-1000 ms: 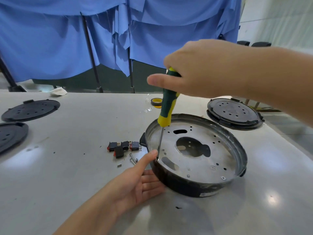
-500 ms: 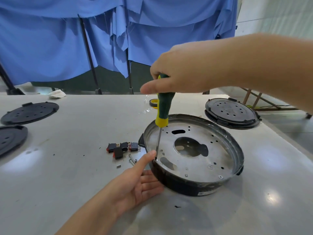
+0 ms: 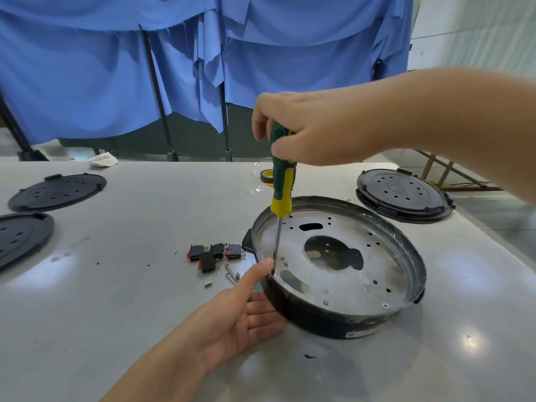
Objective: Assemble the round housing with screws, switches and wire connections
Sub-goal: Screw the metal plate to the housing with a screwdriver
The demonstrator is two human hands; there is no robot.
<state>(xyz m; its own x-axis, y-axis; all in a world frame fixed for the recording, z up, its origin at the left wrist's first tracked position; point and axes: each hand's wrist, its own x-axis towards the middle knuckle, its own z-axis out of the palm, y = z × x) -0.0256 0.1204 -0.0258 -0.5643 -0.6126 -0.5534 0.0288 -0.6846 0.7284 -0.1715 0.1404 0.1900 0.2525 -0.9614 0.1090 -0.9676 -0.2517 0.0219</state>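
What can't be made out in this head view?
- Screwdriver tip and any screw beneath it: hidden by the left hand's thumb and the housing rim.
- Handle top: covered by the right hand.
- Switches terminals, loose screws: too small.
- Housing label: blurred.

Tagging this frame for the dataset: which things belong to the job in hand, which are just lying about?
In use:
round housing
screwdriver, gripped by the right hand
left hand, steadying the housing
switches
loose screws

Lying about:
black covers, left and right
tape roll
crumpled rag
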